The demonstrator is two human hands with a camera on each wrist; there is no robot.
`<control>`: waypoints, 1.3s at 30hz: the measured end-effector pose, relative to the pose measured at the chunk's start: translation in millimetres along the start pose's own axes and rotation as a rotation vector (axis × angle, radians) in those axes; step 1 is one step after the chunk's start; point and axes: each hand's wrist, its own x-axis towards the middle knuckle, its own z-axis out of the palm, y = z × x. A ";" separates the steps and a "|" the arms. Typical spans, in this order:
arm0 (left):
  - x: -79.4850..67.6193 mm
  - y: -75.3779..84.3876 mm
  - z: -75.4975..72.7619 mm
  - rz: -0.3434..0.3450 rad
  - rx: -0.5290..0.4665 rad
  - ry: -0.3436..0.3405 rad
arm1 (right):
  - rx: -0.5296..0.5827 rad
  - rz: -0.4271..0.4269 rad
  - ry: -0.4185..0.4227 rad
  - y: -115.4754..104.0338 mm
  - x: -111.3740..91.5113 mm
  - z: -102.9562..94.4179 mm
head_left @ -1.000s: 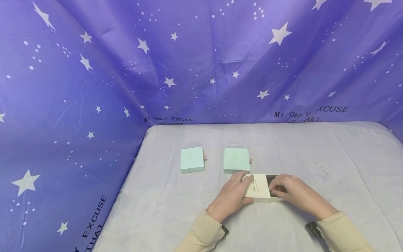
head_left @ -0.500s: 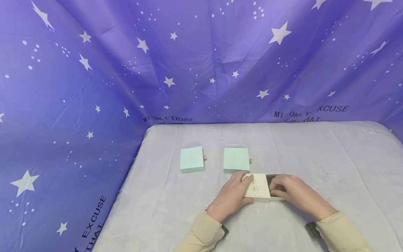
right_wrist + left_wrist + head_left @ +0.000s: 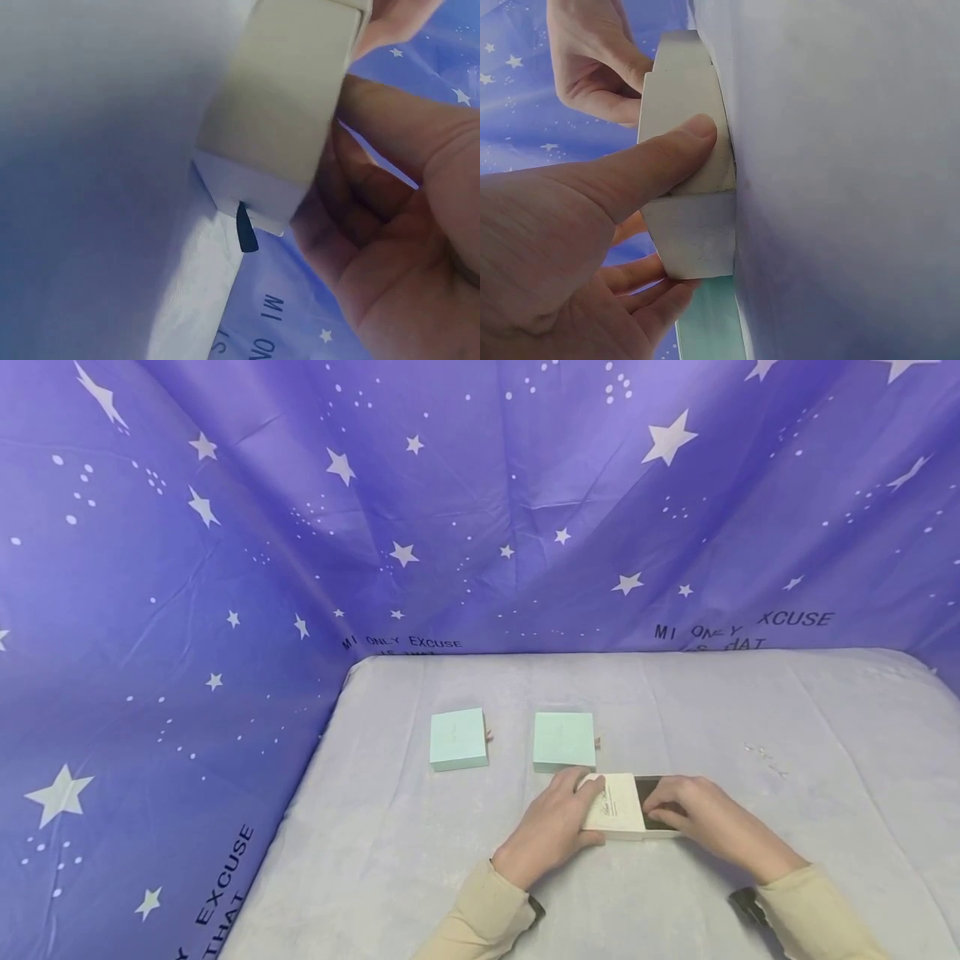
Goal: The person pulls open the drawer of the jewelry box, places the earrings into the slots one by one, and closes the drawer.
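A cream slide-out box [image 3: 618, 806] with dark lettering lies on the bed-like surface, its drawer [image 3: 277, 90] pulled partway out to the right. My left hand [image 3: 551, 822] grips the sleeve from the left; in the left wrist view the thumb [image 3: 694, 139] presses the near side and fingers reach round the far side. My right hand [image 3: 708, 818] dips bent fingers into the drawer's dark inside [image 3: 648, 787]. The drawer walls hide its fingertips, so whether they pinch anything does not show. From the drawer's end hangs a short dark ribbon tab [image 3: 246, 229].
Two mint-green boxes [image 3: 458, 739] with small ribbon tabs stand behind; the right one, a mint box [image 3: 564, 741], is just beyond my left hand. Several tiny shiny pieces [image 3: 765, 756] lie to the right. A purple starry curtain [image 3: 450, 485] hangs behind and at the left.
My right hand's fingers shift slightly inside the drawer. The left hand and the box stay where they were.
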 end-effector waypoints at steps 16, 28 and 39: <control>0.3 1.8 -2.2 0.016 0.009 0.013 | 0.030 0.005 0.013 0.0 -4.0 -4.4; 1.5 1.6 -0.7 0.021 0.015 0.027 | -0.052 0.032 0.075 2.7 -9.2 -21.7; -0.8 1.3 0.0 0.021 0.001 0.033 | -0.043 0.209 0.088 18.5 -24.7 -28.9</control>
